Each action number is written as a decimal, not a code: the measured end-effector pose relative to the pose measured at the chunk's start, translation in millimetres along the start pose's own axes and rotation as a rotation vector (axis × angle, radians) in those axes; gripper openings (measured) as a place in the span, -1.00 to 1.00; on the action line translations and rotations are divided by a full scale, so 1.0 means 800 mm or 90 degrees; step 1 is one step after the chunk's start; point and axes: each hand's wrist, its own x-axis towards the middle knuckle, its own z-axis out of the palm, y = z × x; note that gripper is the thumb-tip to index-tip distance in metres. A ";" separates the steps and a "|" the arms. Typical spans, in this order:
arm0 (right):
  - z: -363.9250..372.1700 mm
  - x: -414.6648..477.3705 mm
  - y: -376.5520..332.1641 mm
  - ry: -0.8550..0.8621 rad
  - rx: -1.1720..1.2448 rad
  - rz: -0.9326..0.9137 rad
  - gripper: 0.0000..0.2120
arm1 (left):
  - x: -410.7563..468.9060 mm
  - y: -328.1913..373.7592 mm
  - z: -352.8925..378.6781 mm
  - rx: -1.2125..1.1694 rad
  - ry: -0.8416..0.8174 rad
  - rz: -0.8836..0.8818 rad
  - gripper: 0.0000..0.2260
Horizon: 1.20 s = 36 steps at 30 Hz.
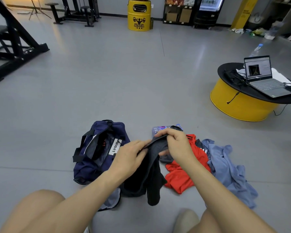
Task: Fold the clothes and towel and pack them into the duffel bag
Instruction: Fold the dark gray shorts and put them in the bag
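Dark fuzzy towel (151, 179) is hanging from both pinching hands, left hand (129, 157) and right hand (176, 145), probably slipping if either grip is loosening

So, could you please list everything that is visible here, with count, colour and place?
duffel bag: one, navy, open on the floor, left
dark cloth: one, dark grey, held up beside the bag
red shirt: one, red, floor, right of the cloth
blue shirt: one, light blue, floor, right of the red shirt
pale garment: one, grey-white, floor under the left forearm
water bottle: one, clear, floor behind the hands
laptop: one, grey, open on the round table
round table: one, yellow with black top, right
barrel: one, yellow, far wall
hands: two, left hand and right hand, fingers grip the cloth's top edge
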 end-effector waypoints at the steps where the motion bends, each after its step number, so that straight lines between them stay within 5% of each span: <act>1: 0.000 0.002 -0.001 0.009 0.061 0.035 -0.53 | -0.005 0.005 0.003 -0.013 -0.026 -0.010 -0.64; 8: -0.014 0.012 0.014 -0.044 0.249 0.091 -0.75 | -0.014 0.015 0.014 -0.122 -0.087 -0.091 -0.46; 18: -0.017 0.008 0.019 -0.116 -0.281 -0.089 -0.57 | -0.004 -0.009 0.016 -0.052 -0.004 -0.128 -0.75; 22: -0.014 0.005 0.017 -0.063 -0.542 -0.189 -0.73 | 0.006 -0.018 0.011 0.052 0.009 -0.081 -0.73; 28: -0.030 0.011 0.015 0.046 -0.503 -0.191 -0.87 | 0.009 -0.023 -0.006 0.200 0.033 0.056 -0.74; 32: -0.053 0.013 0.013 0.090 -0.453 -0.263 -0.90 | 0.001 -0.026 -0.013 0.200 -0.089 0.055 -0.65; 36: -0.062 0.003 0.008 0.110 -0.390 -0.213 -0.90 | -0.003 -0.048 -0.013 0.200 -0.035 -0.004 -0.82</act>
